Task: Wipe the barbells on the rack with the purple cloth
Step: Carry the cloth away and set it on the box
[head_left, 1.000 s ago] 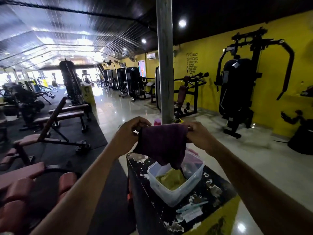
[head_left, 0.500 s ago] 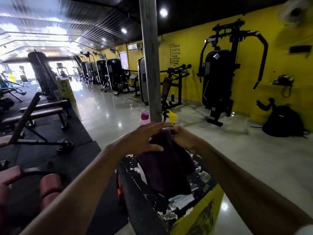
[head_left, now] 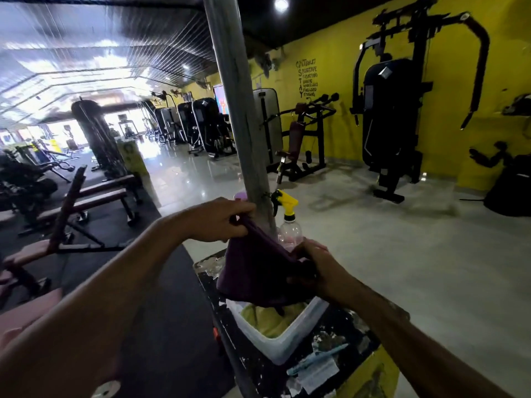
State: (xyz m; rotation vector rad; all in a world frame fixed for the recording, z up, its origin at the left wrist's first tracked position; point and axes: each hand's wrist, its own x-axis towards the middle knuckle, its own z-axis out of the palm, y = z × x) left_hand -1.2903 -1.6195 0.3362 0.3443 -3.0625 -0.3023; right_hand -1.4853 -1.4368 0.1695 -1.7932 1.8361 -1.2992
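Note:
The purple cloth (head_left: 253,268) hangs stretched between both hands, just above a white plastic tub (head_left: 284,340). My left hand (head_left: 218,219) pinches the cloth's upper corner, close to a grey pillar (head_left: 238,110). My right hand (head_left: 319,268) grips its lower right edge. Inside the tub lies a yellow-green cloth (head_left: 270,320). No barbells or barbell rack can be made out in the head view.
The tub sits on a worn black stand (head_left: 330,360) with a pen and paper scraps. A spray bottle (head_left: 288,222) with a yellow trigger stands by the pillar. Weight benches (head_left: 94,196) on black matting lie left. Gym machines (head_left: 393,116) line the yellow wall at the right.
The hands have drawn apart: the left rose with one corner, the right dropped lower. The cloth is spread out again and the tub beneath shows once more.

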